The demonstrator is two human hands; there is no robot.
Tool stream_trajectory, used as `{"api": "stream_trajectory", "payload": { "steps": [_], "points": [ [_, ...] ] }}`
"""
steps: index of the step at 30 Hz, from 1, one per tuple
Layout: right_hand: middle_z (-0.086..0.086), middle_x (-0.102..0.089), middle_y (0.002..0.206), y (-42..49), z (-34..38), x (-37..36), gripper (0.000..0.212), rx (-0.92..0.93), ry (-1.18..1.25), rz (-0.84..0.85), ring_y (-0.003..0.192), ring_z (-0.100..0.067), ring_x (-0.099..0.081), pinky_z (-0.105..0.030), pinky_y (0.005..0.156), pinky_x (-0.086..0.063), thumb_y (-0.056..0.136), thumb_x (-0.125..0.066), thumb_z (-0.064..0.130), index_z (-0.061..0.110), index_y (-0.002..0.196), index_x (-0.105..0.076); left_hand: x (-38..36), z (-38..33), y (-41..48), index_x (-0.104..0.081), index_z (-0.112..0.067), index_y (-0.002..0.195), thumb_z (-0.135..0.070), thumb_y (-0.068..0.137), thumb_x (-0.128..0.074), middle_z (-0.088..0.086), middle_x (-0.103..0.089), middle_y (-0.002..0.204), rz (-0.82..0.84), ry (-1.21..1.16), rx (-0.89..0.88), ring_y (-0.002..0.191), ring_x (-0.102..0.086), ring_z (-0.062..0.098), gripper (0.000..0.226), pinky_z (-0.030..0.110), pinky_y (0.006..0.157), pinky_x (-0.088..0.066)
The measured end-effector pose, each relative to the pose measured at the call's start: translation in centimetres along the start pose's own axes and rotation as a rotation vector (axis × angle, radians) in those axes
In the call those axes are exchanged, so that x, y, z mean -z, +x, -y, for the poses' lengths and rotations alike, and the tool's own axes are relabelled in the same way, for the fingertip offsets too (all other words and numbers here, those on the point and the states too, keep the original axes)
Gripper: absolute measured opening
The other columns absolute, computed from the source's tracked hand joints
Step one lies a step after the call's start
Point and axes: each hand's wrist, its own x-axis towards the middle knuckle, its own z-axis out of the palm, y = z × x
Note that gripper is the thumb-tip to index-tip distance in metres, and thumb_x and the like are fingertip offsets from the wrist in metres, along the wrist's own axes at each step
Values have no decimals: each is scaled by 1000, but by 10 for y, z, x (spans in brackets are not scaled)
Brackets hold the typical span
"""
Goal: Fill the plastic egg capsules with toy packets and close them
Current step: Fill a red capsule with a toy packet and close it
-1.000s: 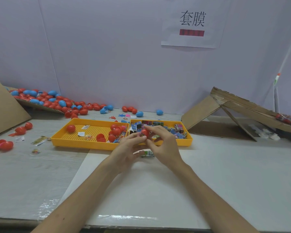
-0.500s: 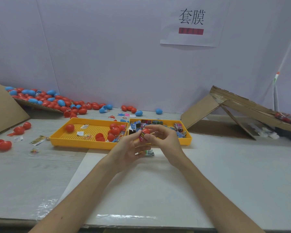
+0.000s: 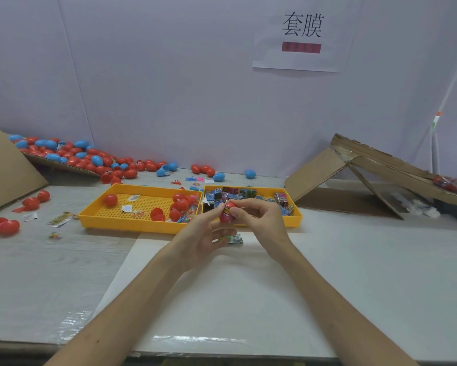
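Note:
Both of my hands hold one red egg capsule (image 3: 227, 213) above the table, just in front of the yellow trays. My left hand (image 3: 201, 235) cups it from below and the left. My right hand (image 3: 259, 220) pinches it from the right, fingertips on its upper half. A printed toy packet shows at the capsule's seam between the two halves. The right yellow tray (image 3: 296, 217) holds several toy packets. The left yellow tray (image 3: 108, 219) holds several red capsule halves. Another packet (image 3: 235, 239) lies on the table under my hands.
A heap of red and blue eggs (image 3: 71, 154) spreads along the back left by a cardboard sheet (image 3: 5, 175). Loose red eggs (image 3: 4, 226) and packets lie at the left. A folded cardboard box (image 3: 359, 175) stands at the right.
My hands stayed in place in front of the trays and worked the capsule; the left thumb has shifted onto it, and the capsule now sits more upright between the fingertips.

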Motion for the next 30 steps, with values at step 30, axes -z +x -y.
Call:
{"api": "stream_trajectory", "payload": {
  "steps": [30],
  "points": [
    [-3,-78,97,0,-1,2,14,-25,19,-19,97,-20,-73,-36,87,-58,84,-80,14,16,99,-78,-1,1,3,-63,-9,127,-12,80,-74,13,-75,110,-49,-155,-171,106,-73,25,47,29,85,-60]
  ]
}}
